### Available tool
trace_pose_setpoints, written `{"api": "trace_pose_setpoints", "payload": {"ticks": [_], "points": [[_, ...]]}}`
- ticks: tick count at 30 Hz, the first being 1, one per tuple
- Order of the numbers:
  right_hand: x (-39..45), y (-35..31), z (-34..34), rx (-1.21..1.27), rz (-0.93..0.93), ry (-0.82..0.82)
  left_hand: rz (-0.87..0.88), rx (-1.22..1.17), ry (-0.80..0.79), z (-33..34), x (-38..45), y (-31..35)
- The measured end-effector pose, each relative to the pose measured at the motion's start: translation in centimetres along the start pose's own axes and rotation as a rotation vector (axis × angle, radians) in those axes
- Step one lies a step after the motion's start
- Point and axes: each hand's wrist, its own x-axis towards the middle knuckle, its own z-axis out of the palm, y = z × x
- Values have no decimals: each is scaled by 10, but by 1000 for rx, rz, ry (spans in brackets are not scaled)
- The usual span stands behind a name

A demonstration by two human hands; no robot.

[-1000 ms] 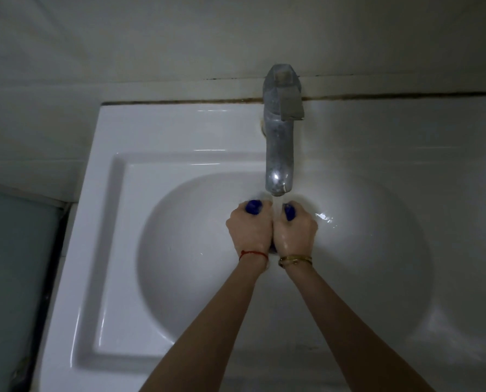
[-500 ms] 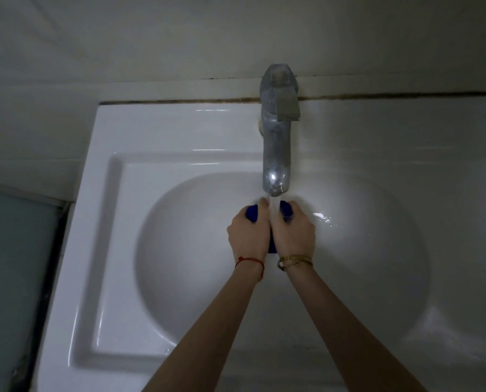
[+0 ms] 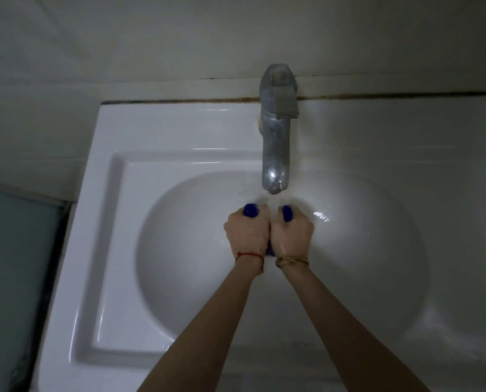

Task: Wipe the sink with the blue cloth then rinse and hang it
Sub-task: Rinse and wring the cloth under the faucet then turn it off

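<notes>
1. The left hand (image 3: 247, 233) and the right hand (image 3: 291, 234) are pressed side by side, knuckles up, each closed in a fist around part of a small deep-blue cloth (image 3: 250, 210). Only two bunched ends show past the fingers, plus a sliver of blue between the wrists.

2. A thin red string bracelet (image 3: 250, 255) circles the left wrist and a gold-coloured metal bangle (image 3: 291, 260) circles the right.

3. The hands are held over the middle of the round bowl of a glossy white ceramic sink (image 3: 117, 250), directly under the spout of a dull grey metal tap (image 3: 275, 142). A narrow stream of water (image 3: 272, 206) falls between the two fists onto the cloth.

4. This looks like the rinsing step; the cloth is not yet hung.

5. Risks, as judgement: water striking the tight fists could splash onto the rim and surrounding ledge. A cloth kept balled up may stay dirty inside. Wet fingers could let it slip toward the drain, which is hidden under the hands.

6. A dark stained seam (image 3: 179, 101) runs along the back edge where the sink meets the pale wall (image 3: 151, 38).

7. No brand, label or writing can be read anywhere; the light is dim.
</notes>
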Motion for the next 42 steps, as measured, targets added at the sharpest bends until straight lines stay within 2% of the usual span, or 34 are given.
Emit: {"api": "trace_pose_setpoints", "payload": {"ticks": [4,6,9,12,15,21,35,38,42], "points": [[2,7,-6,-82,-250,-69,-43,-64,-15,-1,0,-2],[3,10,-7,-119,-271,-108,-121,-105,-11,-2,-1,-3],[2,12,-6,-110,-114,-121,-121,-180,-25,0,-3,-5],[6,6,-3,-128,44,-187,24,-142,-40,0,-6,-6],[12,-3,-1,-144,170,-183,101,-63,-22,-1,-4,-7],[12,-12,-1,-40,196,-126,126,-15,11,-2,-2,3],[-3,-1,-3,-130,-241,-86,-214,-49,-69,-6,7,1],[-1,3,-3,-125,-140,-80,-223,-86,-92,-6,2,0],[2,3,-5,192,210,-215,12,-155,-55,-5,-1,-3]]}}
